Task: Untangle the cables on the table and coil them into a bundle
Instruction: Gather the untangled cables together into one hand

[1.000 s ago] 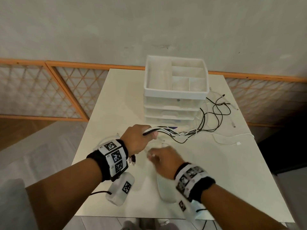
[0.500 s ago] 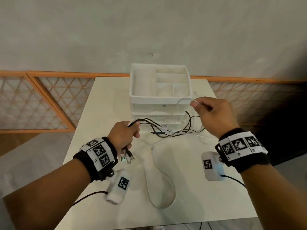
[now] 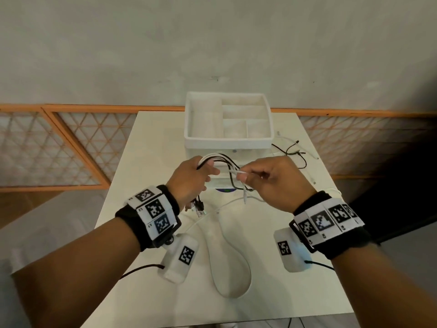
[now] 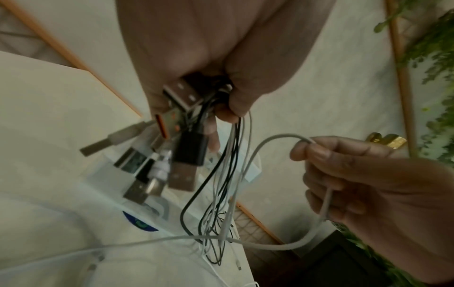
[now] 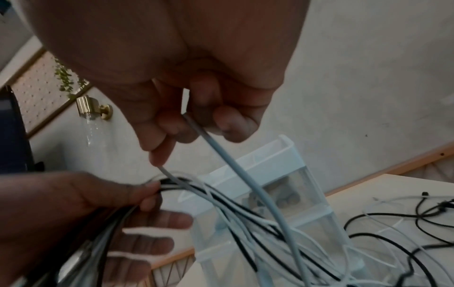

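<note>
My left hand grips a bunch of black and white cables above the table, in front of the drawer unit. Their USB plugs hang below the fist. My right hand pinches one white cable between thumb and forefinger, close to the left hand; the same cable runs out of the curled fingers. A long white loop trails on the table toward me. Loose black and white cable ends lie right of the drawers.
A white drawer unit with a divided open tray on top stands at the table's far middle. The white table ends close to me and at both sides. An orange lattice railing and a grey wall stand behind.
The right hand has come back left from beside the drawer unit to just right of the left hand, bringing the white cable. The left hand has risen a little with its bunch.
</note>
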### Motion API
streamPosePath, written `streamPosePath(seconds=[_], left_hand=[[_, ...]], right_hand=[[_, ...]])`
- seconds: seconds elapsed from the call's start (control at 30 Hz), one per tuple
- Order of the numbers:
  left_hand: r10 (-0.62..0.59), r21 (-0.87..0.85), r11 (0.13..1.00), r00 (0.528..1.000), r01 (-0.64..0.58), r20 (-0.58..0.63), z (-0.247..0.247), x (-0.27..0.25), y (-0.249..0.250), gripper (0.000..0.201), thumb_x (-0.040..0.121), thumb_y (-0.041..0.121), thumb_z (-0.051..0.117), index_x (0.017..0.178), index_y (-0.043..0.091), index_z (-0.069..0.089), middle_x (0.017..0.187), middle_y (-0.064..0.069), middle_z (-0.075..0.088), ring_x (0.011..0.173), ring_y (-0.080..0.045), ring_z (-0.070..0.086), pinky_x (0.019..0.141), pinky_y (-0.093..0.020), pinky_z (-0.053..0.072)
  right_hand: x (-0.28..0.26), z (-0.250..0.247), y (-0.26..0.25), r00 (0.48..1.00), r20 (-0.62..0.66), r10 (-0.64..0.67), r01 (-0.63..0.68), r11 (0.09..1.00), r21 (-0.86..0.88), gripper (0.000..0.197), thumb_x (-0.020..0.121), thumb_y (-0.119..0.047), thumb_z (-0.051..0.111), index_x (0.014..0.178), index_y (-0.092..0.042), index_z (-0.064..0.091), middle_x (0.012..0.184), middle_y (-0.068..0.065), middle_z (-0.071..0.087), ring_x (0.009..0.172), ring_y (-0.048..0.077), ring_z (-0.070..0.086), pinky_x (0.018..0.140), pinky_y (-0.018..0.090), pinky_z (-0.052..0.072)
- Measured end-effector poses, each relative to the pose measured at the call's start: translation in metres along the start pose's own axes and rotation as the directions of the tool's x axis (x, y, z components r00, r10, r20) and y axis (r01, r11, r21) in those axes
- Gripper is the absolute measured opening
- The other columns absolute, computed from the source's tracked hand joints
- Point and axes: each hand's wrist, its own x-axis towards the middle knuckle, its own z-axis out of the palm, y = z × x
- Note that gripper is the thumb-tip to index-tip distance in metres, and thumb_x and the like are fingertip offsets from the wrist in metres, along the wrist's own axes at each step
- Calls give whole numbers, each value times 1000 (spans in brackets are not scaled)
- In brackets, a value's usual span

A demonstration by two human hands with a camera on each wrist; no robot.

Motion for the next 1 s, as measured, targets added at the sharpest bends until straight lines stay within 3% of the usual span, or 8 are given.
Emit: streamPosePath(seconds=[0.23, 0.4, 0.47, 0.57, 0.67, 0.77, 0.9, 1.0], left_hand=[[-291, -195, 942, 954, 272, -78, -34, 4, -29, 15, 102, 24, 48, 97, 10, 53, 85, -10, 73, 72, -22, 64, 61, -31, 50], [-344, -253, 912, 938, 324, -38, -40, 6, -36, 21, 102, 21, 48, 84, 9, 51, 84, -14, 73, 72, -25, 66, 61, -33, 52], [-353, -248, 910, 935, 333, -40, -39, 6, -33, 25, 101, 20, 47, 79, 9, 50, 82, -14, 72, 72, -26, 67, 61, -34, 52], [-397, -196, 904, 916, 380, -53, -36, 2, -31, 29, 99, 21, 47, 72, 11, 48, 60, -8, 66, 59, -24, 64, 54, -29, 47], [-455, -144, 886, 886, 440, -87, -33, -4, -32, 31, 98, 19, 47, 68, 12, 45, 47, -1, 41, 41, -17, 40, 46, -25, 34], [-490, -57, 871, 868, 487, -74, -31, -10, -35, 30, 95, 17, 48, 66, 11, 44, 41, 3, 29, 38, -14, 23, 45, -23, 26], [-467, -4, 884, 884, 467, -30, -31, -14, -36, 29, 93, 19, 50, 66, 11, 45, 43, 3, 28, 38, -14, 22, 43, -22, 25], [-339, 52, 941, 934, 335, 111, -27, -21, -30, 40, 97, 43, 51, 72, 11, 48, 46, 3, 29, 39, -14, 23, 43, -24, 26]], right_hand=[[2, -29, 4, 949, -316, -3, 53, 987, 151, 11, 90, -17, 71, 85, -12, 79, 76, 24, 69, 70, 36, 60, 65, 39, 50], [-11, -11, -7, 984, -86, -156, 165, 981, 105, 12, 91, -16, 70, 85, -10, 79, 69, -13, 68, 61, 11, 57, 61, 18, 43], [-11, -6, -6, 981, -110, -163, 172, 982, 80, 12, 91, -15, 69, 84, -12, 78, 65, -14, 63, 59, 8, 54, 61, 19, 42], [-5, -18, -2, 918, -389, -74, 125, 986, 108, 10, 92, -14, 69, 95, -17, 78, 73, -2, 70, 66, 12, 61, 66, 25, 48], [0, -28, 0, 846, -533, -26, 88, 992, 91, 12, 93, -21, 67, 96, -19, 78, 79, 11, 72, 76, 28, 65, 74, 39, 55], [6, -29, 8, 799, -599, 60, -4, 996, 94, 15, 92, -24, 65, 97, -19, 78, 81, 9, 72, 79, 26, 66, 76, 42, 56], [9, -20, 15, 780, -609, 142, -91, 989, 115, 16, 91, -27, 65, 97, -18, 77, 85, 7, 75, 85, 26, 69, 81, 43, 57], [11, -10, 21, 801, -546, 246, -299, 954, -9, 20, 91, -24, 62, 86, -11, 76, 70, 10, 70, 79, 33, 64, 79, 40, 55]])
